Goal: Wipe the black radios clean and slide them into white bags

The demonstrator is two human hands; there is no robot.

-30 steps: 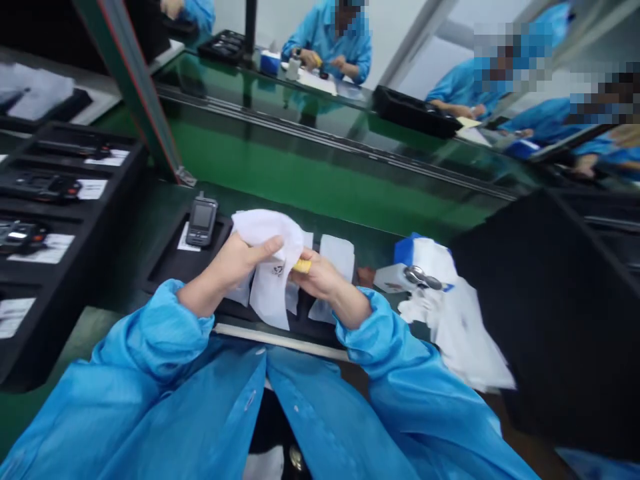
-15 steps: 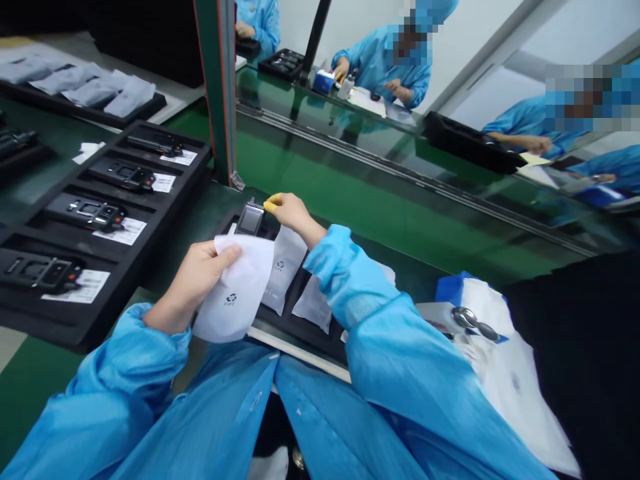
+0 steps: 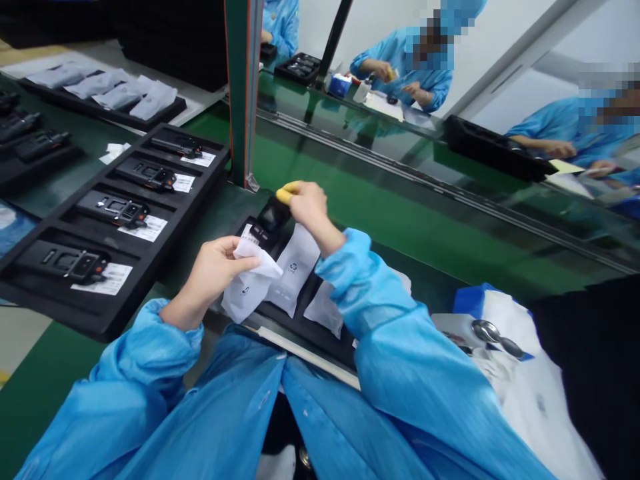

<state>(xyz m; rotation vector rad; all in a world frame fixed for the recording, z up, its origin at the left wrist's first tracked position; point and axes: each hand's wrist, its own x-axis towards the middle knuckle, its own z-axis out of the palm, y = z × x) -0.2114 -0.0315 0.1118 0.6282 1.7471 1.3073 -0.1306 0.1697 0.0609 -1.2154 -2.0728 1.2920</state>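
My left hand point(image 3: 217, 273) pinches the upper edge of a white plastic bag point(image 3: 245, 293) printed with a recycling mark; the bag hangs bent and crumpled. My right hand point(image 3: 307, 205), with yellow finger covers point(image 3: 287, 193) on its fingertips, is closed on the top end of a black handheld radio point(image 3: 273, 215). The radio is tilted over the far left end of a black foam tray point(image 3: 295, 319), just above the bag's opening edge. In that tray lie bagged pieces: one frosted bag point(image 3: 293, 270) beside the radio and another bag point(image 3: 324, 310) by my right sleeve.
To the left stands a black tray point(image 3: 165, 250) of several radios with white labels. Farther back, a tray holds several white bags point(image 3: 120, 93). A green upright post point(image 3: 243, 87) and glass partition stand ahead; co-workers point(image 3: 405, 67) sit beyond. White bags point(image 3: 530, 373) lie at right.
My right hand has moved back and slightly right, and the radio has tilted and shifted with it. The bag in my left hand has gone from flat to crumpled. The view has turned slightly left.
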